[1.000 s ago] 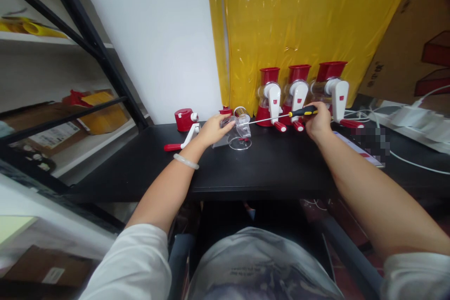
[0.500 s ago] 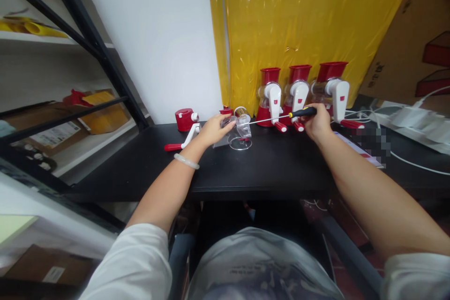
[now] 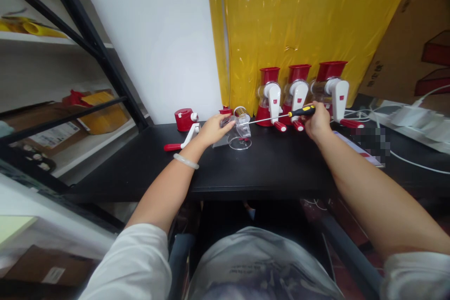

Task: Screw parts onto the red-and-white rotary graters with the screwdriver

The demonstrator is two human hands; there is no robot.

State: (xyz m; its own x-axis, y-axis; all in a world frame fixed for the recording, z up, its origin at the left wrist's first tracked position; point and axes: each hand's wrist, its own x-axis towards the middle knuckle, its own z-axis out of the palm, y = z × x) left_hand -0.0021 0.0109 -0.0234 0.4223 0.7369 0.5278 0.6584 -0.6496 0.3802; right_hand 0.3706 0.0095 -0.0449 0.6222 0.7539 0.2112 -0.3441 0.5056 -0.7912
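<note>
My right hand is closed round the black and yellow handle of a screwdriver. Its long shaft points left, and the tip meets a clear plastic grater body. Around the left side of that body my left hand is closed, holding it tilted on the black table. A clear round rim of the body faces me. Just behind stands a metal grater drum. Left of my left hand lie a red pusher part and a white crank with a red handle.
Three assembled red and white rotary graters stand along the back of the black table. A tablet or phone, white cables and a power strip lie at the right. A black metal shelf frame rises at the left.
My right hand has turned slightly on the screwdriver, so more of the yellow on its handle shows. The left hand and the grater body stay almost in place.
</note>
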